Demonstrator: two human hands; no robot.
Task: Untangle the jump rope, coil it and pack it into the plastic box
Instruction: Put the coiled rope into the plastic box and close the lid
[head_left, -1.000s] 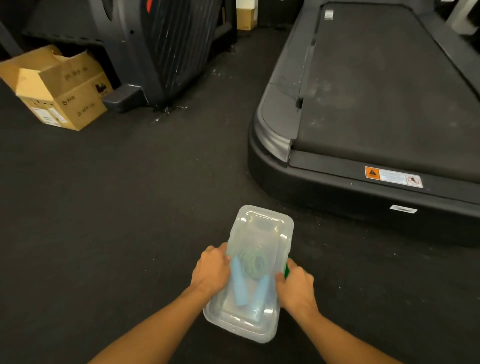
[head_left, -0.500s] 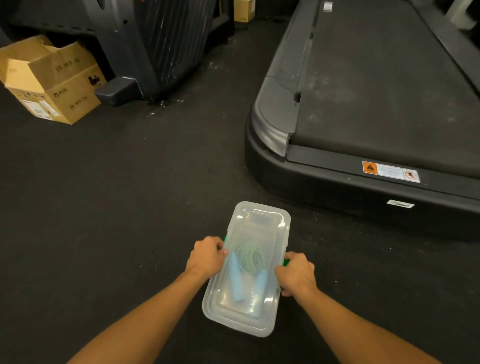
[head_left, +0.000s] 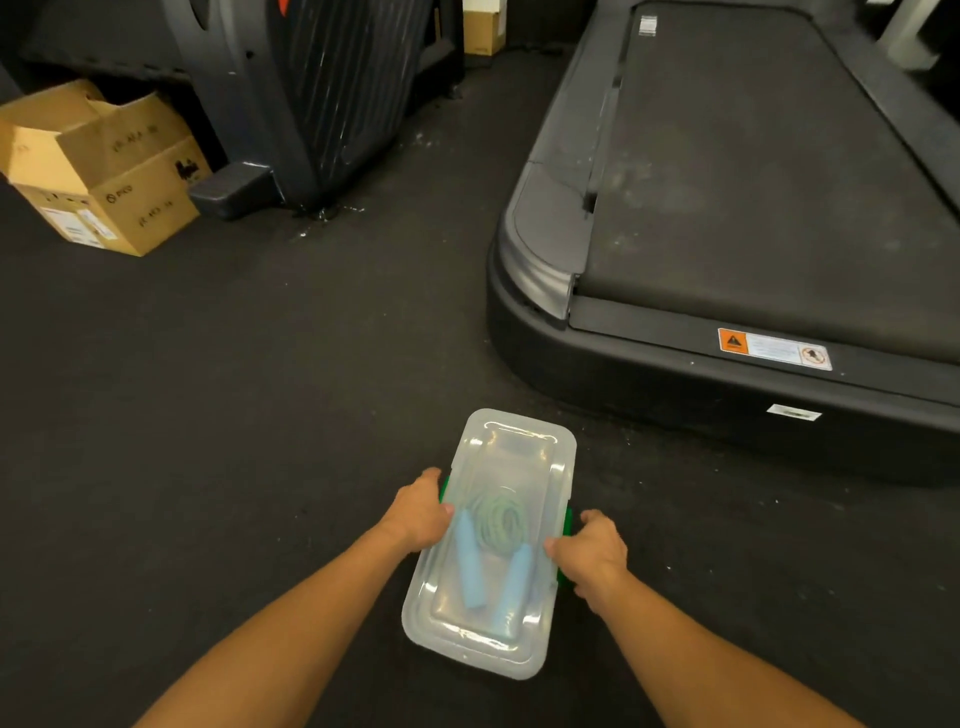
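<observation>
A clear plastic box (head_left: 511, 447) with its lid on lies on the dark floor in front of me. Through the lid I see the jump rope (head_left: 498, 519) coiled inside, its two light blue handles pointing toward me. My left hand (head_left: 420, 514) grips the box's left side over a green latch. My right hand (head_left: 589, 553) grips the right side over the other green latch (head_left: 567, 519), fingers curled round the edge.
A black treadmill (head_left: 727, 208) fills the right and far right, its rear end just beyond the box. An open cardboard box (head_left: 98, 171) sits at the far left beside a dark exercise machine (head_left: 311, 104). Bare dark floor lies to the left of the box.
My thumbs have come off the lid and both hands have slid out to the box's sides, onto the green latches. The box stays in place.
</observation>
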